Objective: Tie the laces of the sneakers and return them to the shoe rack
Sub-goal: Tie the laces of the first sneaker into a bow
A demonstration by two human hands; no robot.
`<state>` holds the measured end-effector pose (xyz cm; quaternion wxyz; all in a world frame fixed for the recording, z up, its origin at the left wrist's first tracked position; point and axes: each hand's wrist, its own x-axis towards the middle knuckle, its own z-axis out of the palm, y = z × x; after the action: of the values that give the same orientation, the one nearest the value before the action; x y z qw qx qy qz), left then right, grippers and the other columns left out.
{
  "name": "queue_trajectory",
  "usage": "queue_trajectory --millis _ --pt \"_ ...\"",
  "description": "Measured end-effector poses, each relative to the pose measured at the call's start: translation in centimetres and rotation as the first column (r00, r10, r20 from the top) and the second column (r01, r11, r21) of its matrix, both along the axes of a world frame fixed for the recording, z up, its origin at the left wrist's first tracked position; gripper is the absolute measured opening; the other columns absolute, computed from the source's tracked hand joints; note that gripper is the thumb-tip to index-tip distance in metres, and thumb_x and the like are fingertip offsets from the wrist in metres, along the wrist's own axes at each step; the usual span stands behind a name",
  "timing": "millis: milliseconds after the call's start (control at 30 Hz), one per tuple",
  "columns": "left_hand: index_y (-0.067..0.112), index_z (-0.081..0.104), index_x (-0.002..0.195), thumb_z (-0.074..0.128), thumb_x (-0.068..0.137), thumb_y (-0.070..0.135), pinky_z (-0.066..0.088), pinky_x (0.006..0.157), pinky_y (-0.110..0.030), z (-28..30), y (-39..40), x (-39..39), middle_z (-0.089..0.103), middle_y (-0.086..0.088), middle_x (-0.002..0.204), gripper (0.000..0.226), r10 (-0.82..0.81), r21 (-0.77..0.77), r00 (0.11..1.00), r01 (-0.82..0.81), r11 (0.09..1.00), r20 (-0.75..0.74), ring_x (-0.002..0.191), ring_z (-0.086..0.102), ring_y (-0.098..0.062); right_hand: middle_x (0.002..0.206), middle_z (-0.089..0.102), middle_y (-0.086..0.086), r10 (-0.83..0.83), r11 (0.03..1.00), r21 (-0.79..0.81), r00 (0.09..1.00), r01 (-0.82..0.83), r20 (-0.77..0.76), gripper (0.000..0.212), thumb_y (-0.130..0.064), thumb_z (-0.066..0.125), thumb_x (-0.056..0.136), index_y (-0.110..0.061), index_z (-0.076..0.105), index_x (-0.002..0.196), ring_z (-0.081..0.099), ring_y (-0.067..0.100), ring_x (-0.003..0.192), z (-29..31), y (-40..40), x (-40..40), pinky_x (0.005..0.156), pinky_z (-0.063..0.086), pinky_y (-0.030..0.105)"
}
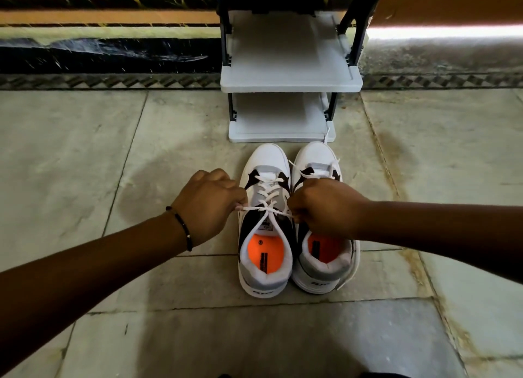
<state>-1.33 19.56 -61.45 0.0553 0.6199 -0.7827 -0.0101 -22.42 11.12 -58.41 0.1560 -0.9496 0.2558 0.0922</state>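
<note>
Stone tiles make up the floor [85, 151], pale grey and stained, running to a striped wall base at the far edge. Against that wall stands the shoe rack [291, 79], white shelves on dark posts, its visible tiers bare. Just in front of its lowest shelf sit the two sneakers, side by side and touching, toes toward the rack, heels toward the person.

The left sneaker [264, 222] is the one in hand. The left hand [209, 202] has its grip closed on one end of the lace [266, 206], and the right hand [322, 208] is pinched on the other; the ends are drawn outward across the tongue with a crossing between them. That looks like the first knot being pulled snug, with the bow yet to form. The right sneaker [322, 250], partly hidden under the right forearm, has loose lace ends trailing, one over its toe and one beside its heel, so it seems untied.

Left to do, by my reading: finish this bow, tie the second shoe, then lift both onto a shelf. Nothing blocks the short way to the rack. A dark beaded bracelet [181, 226] circles the left wrist.
</note>
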Motion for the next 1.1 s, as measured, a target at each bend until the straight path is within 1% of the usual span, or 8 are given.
queue_trajectory --millis 333,467,733,833,900,967,1067,1100 --pt "0.025 0.066 0.074 0.054 0.072 0.021 0.044 0.064 -0.037 0.8 -0.7 0.8 0.068 0.004 0.068 0.012 -0.026 -0.049 0.998 0.029 0.998 0.049 0.076 0.063 -0.027 0.085 0.067 0.013 -0.016 0.998 -0.067 1.000 0.016 0.007 0.013 -0.020 0.054 0.081 -0.013 0.064 0.078 0.060 0.032 0.090 0.3 -0.3 1.2 0.064 0.038 0.029" --pt "0.025 0.065 0.075 0.063 0.074 0.019 0.043 0.063 -0.034 0.8 -0.8 1.0 0.067 0.004 0.068 0.007 -0.004 -0.047 0.997 0.008 0.999 0.080 0.075 0.062 -0.027 0.086 0.067 0.013 0.019 0.993 -0.117 1.000 -0.018 0.016 0.015 -0.022 0.052 0.083 -0.013 0.064 0.080 0.058 0.031 0.090 0.6 -0.2 1.4 0.066 0.032 0.028" --pt "0.021 0.065 0.073 0.070 0.067 0.014 0.044 0.061 -0.034 0.6 -0.3 0.6 0.066 0.000 0.065 0.010 0.012 0.005 0.994 -0.012 1.000 0.111 0.070 0.062 -0.028 0.077 0.055 0.007 0.034 0.998 -0.041 0.997 -0.036 -0.067 0.007 -0.012 0.052 0.076 -0.015 0.058 0.073 0.056 0.027 0.080 0.7 0.4 1.6 0.067 0.047 0.034" --pt "0.015 0.062 0.084 0.044 0.083 0.027 0.038 0.066 -0.031 0.9 -0.2 0.6 0.068 -0.005 0.078 0.022 0.080 0.197 0.992 -0.060 0.979 -0.096 0.078 0.061 -0.026 0.077 0.059 0.010 -0.010 1.000 0.006 0.997 0.011 -0.074 0.010 -0.010 0.051 0.077 -0.014 0.056 0.070 0.057 0.027 0.079 0.4 0.4 1.4 0.064 0.045 0.032" --pt "0.014 0.061 0.082 0.040 0.092 0.024 0.042 0.063 -0.021 1.8 -0.3 0.5 0.066 -0.002 0.074 0.025 0.318 0.462 0.869 -0.121 0.879 -0.378 0.073 0.062 -0.011 0.072 0.059 0.009 -0.147 0.979 0.140 0.989 0.149 -0.031 0.022 -0.010 0.052 0.079 -0.017 0.050 0.058 0.060 0.028 0.077 1.0 0.4 1.5 0.065 0.047 0.033" --pt "0.014 0.060 0.072 0.043 0.092 0.014 0.043 0.060 -0.012 2.4 -0.6 0.2 0.061 0.004 0.063 0.026 0.553 0.593 0.560 -0.131 0.795 -0.617 0.064 0.060 -0.003 0.073 0.062 0.011 -0.392 0.833 0.437 0.919 0.340 0.033 0.023 -0.007 0.053 0.082 -0.008 0.058 0.060 0.060 0.024 0.075 2.0 0.4 2.0 0.067 0.046 0.031" --pt "0.015 0.057 0.067 0.040 0.092 0.013 0.045 0.072 -0.021 2.7 -1.0 -0.6 0.065 0.001 0.073 0.031 0.659 0.641 0.130 -0.152 0.752 -0.741 0.069 0.064 -0.008 0.073 0.062 0.010 -0.821 0.289 0.880 0.570 0.378 0.025 0.020 0.001 0.051 0.084 0.000 0.060 0.066 0.060 0.020 0.074 2.7 0.6 3.3 0.066 0.046 0.025" --pt "0.015 0.056 0.068 0.038 0.093 0.015 0.046 0.077 -0.023 2.7 -1.1 -1.1 0.066 -0.001 0.081 0.031 0.655 0.649 0.008 -0.130 0.750 -0.755 0.073 0.066 -0.008 0.074 0.059 0.011 -0.877 0.202 0.919 0.481 0.339 0.016 0.019 0.000 0.050 0.086 -0.001 0.059 0.069 0.059 0.020 0.073 2.8 0.8 3.7 0.065 0.045 0.024"
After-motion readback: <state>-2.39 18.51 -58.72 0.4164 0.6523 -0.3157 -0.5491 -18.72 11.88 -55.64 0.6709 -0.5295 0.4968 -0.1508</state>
